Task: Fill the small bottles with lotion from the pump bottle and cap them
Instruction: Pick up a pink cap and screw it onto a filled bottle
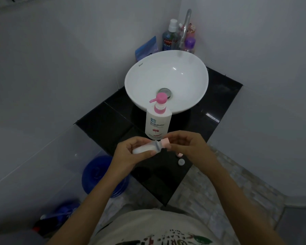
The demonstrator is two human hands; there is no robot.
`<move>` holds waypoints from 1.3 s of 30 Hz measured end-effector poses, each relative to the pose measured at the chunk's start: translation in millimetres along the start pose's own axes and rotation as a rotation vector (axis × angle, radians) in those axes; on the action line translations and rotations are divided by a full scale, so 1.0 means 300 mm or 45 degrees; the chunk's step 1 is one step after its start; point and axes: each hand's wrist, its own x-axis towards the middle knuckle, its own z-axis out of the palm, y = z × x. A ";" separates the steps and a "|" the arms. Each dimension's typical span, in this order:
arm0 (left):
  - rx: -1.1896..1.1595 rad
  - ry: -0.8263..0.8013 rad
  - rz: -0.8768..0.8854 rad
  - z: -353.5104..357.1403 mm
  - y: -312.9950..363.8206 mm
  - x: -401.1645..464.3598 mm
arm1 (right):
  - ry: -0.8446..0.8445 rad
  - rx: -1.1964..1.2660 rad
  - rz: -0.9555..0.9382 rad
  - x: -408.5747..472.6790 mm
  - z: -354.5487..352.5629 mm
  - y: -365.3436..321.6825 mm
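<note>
Over the near corner of the glossy black tiled tabletop (113, 121), the left hand (129, 154) grips a small translucent plastic bottle (147, 149) holding white lotion, tipped almost on its side, while the right hand (185, 145) pinches a pale pink cap (166, 142) at its neck. Tilted like this, lotion could seep out if the cap seats crooked or cross-threads, and a squeeze from the left hand would push it out. The white pump bottle with the pink pump head (158, 121) stands just beyond the hands, near enough to be knocked. A small round white cap (181, 162) lies close to the tabletop's edge and could be swept off.
</note>
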 end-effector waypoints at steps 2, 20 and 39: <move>0.004 -0.020 -0.009 0.006 0.005 -0.001 | 0.015 -0.061 -0.025 -0.012 -0.003 -0.006; 0.039 -0.054 0.039 0.003 0.049 -0.039 | 0.070 -0.284 0.016 -0.043 0.041 -0.015; 0.016 -0.046 0.012 0.026 0.057 -0.038 | 0.014 -0.164 -0.054 -0.068 0.015 -0.032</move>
